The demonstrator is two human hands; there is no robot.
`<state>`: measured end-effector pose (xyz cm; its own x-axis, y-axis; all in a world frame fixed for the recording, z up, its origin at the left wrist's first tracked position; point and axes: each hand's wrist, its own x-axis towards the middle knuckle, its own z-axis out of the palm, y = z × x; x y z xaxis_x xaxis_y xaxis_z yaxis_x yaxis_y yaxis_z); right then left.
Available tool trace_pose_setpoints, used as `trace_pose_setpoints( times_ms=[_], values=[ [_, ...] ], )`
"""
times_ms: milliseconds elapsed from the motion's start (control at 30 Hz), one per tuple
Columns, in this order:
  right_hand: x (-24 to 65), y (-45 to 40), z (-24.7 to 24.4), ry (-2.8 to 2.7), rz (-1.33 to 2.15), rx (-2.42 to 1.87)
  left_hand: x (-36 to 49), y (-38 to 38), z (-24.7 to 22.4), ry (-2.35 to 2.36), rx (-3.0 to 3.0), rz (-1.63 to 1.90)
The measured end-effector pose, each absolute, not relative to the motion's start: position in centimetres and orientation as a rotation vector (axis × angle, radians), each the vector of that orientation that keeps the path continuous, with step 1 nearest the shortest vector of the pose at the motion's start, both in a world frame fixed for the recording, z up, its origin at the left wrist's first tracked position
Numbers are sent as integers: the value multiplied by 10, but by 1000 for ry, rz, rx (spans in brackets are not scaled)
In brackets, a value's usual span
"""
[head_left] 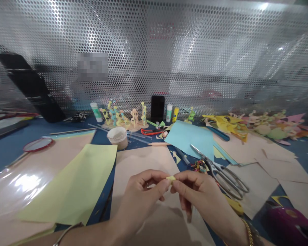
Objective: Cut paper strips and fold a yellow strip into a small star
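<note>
Between the fingertips of both hands sits a small piece of yellow paper (171, 178), held above a pale pink sheet (138, 160). My left hand (146, 193) pinches its left side with thumb and forefinger. My right hand (196, 189) pinches the other side the same way, its remaining fingers curled beneath. The fingertips cover much of the piece, so its exact shape is hard to make out. Just past my right hand lie silver scissors (220, 174), partly on a light blue sheet (192, 138). A large yellow-green sheet (77, 184) rests left of my left hand.
Behind stand small paper figures (123, 118), glue sticks (96, 112), a phone (157, 108) and a tape roll (117, 136). A red cutter (152, 131) and a pencil (159, 144) lie ahead. Paper cutouts (274, 126) pile up at right. A perforated metal panel (154, 44) closes the back.
</note>
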<state>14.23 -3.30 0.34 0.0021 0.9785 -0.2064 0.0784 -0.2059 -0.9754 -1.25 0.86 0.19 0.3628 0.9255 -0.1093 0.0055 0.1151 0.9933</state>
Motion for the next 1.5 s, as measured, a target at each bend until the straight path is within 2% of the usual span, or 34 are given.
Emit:
trace_pose_setpoints(
  times_ms=[633,933,1233,1500],
  values=[
    [144,-34,2,-1187,1316,-1436,-15,10,-1,950,1429,876],
    [145,-34,-1,-1052,1435,-1207,-19,11,-7,877,1500,937],
    [146,-33,-7,-1081,1402,-1224,-21,12,-10,788,1660,986],
    [145,-33,-4,-1119,1404,-1220,-18,13,-9,882,1539,970]
  ],
)
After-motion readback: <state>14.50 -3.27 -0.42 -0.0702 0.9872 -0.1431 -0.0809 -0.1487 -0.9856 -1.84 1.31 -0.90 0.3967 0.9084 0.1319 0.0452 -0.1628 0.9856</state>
